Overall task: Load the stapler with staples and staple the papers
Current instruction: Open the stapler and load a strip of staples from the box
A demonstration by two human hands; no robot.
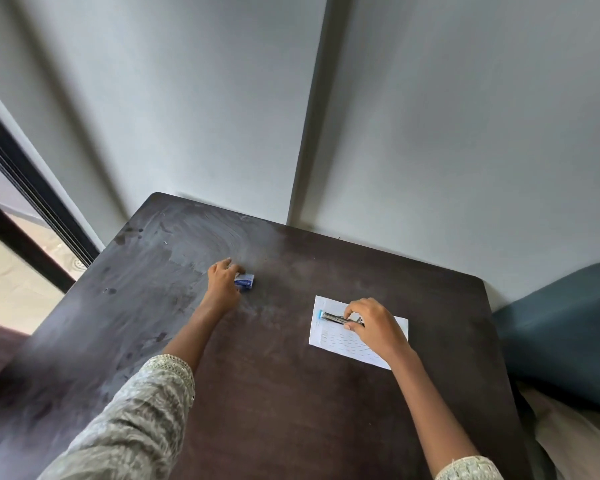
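Sleeved forearms reach out over the dark worktop (291, 393). Right hand (374, 327) fingers pinch the stapler (333, 317), lying lengthwise leftward on the papers (333, 339). Well apart to the left, the left hand (222, 282) grasps the staple box (246, 281).

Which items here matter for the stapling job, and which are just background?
For the job:
small blue-and-white staple box, under the left hand
silver metal stapler, under the right hand
white printed papers

Background:
dark wooden table
blue-grey cushioned seat
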